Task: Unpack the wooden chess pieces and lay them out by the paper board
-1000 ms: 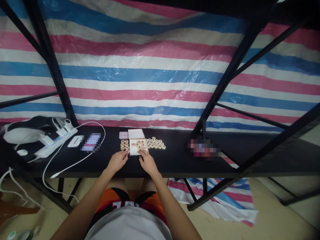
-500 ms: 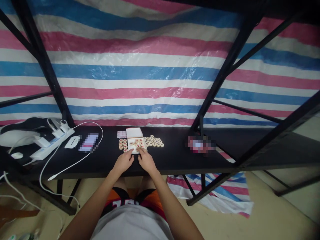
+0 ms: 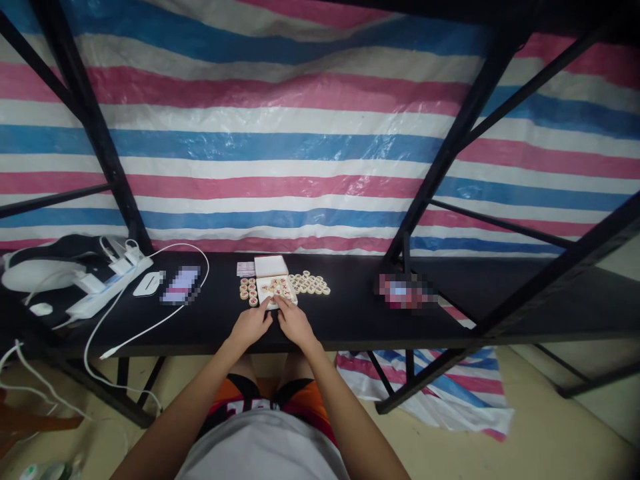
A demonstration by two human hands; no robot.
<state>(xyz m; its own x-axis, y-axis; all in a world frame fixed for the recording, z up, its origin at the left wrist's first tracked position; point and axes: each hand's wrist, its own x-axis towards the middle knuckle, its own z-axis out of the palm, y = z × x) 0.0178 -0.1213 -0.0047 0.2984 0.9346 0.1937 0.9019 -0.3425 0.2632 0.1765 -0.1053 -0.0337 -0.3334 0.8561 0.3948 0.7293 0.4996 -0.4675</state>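
A white box [image 3: 271, 267] stands with its lid raised on the black table, and several round pieces with red marks [image 3: 284, 288] lie inside. My left hand [image 3: 251, 323] reaches to the front left edge of the box. My right hand [image 3: 295, 321] has its fingers over the box's front part, near the pieces. The fingertips are too small to tell what they hold. To the left of the box are round pieces with red marks [image 3: 244, 289], in two columns. Another group of round pieces with dark marks [image 3: 311, 283] lies to its right.
Pinkish paper [image 3: 245, 269] lies behind the left pieces. Further left are a phone [image 3: 181, 285], a white device [image 3: 149, 284], a power strip [image 3: 110, 288] and loose cables. A blurred red object [image 3: 400, 291] is at right. Black frame posts flank the table [image 3: 345, 320].
The view has shifted slightly, so everything appears a little further right. My fingers have moved slightly at the front of the box, and both hands remain there.
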